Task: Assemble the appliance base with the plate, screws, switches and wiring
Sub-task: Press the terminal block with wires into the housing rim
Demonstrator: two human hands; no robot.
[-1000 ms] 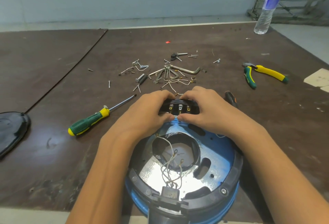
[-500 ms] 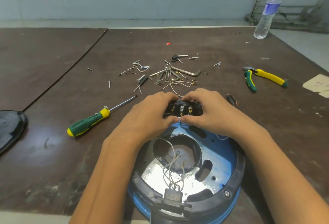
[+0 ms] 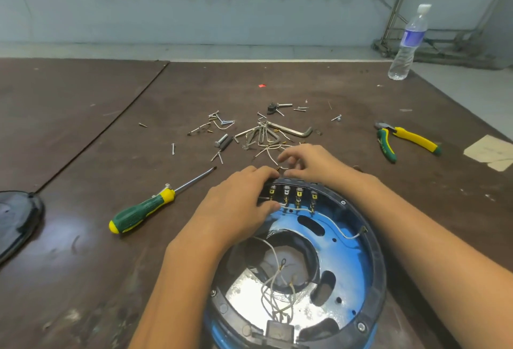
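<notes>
At 6 o'clock, nearest: appliance base (image 3: 376, 271) open side up, blue plate (image 3: 349, 254) seated inside, rim screw (image 3: 361, 326) in. Loose white wires (image 3: 277, 287) bunch at its centre hole, ends free. Switch block (image 3: 298, 193) sits at the base's 12 o'clock rim, four terminals showing; one lead (image 3: 333, 223) runs to the 2 o'clock rim. Left hand (image 3: 236, 210) clasps the block's left end. Right hand (image 3: 313, 162) just beyond, fingers curled over a short wire end; pinched or not, cannot tell. Judgement: switches in, wiring mostly left. Screwdriver (image 3: 141, 210) at 9 o'clock; spare screws (image 3: 222, 121) at 12.
</notes>
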